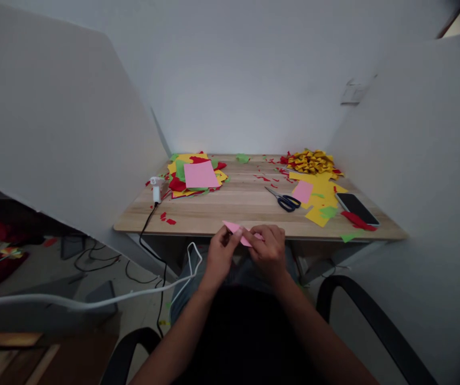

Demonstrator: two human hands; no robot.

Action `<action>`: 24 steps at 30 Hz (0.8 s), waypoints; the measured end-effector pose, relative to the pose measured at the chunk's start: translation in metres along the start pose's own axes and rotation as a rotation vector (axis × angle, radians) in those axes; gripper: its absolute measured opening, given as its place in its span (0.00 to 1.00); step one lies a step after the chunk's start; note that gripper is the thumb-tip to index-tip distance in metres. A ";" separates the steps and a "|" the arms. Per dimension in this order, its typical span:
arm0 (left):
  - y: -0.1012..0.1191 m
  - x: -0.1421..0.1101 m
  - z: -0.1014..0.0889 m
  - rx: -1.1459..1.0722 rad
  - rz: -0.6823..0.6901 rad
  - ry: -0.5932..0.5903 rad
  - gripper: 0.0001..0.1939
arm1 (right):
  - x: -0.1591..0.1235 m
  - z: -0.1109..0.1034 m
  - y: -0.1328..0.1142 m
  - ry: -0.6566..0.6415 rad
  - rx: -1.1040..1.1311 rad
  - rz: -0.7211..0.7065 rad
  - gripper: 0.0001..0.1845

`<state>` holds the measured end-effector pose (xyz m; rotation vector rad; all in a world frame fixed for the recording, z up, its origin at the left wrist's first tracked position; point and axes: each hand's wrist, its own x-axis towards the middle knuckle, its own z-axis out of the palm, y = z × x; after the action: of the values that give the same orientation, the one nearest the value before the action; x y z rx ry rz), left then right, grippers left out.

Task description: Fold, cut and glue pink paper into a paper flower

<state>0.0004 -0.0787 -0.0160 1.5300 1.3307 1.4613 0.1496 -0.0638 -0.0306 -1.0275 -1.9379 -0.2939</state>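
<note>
Between my two hands, just off the table's front edge, is a piece of pink paper (233, 226) that looks folded, with a pointed corner sticking out at the upper left. My left hand (222, 251) pinches it with thumb and fingers. My right hand (269, 248) grips its other side, and the fingers cover much of the paper. Beyond my right hand, a pair of scissors (287, 202) with dark handles lies on the table. Farther left, a pink sheet (200, 175) rests on a pile of yellow, green and red paper.
On the wooden table (238, 206), yellow sheets (326, 188) and a heap of folded yellow pieces (313, 161) lie at right, near a phone (357, 208). A white corded device (156, 190) stands at left. White panels (69, 107) flank the table; a white cable (133, 295) crosses my lap.
</note>
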 end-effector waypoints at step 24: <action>0.087 -0.030 -0.027 -0.185 0.047 -0.020 0.12 | 0.042 -0.098 -0.058 -0.198 0.693 0.462 0.10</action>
<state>-0.0017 -0.1374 0.0599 1.4602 1.1211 1.5483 0.1542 -0.1316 0.0699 -1.0019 -1.6999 0.7140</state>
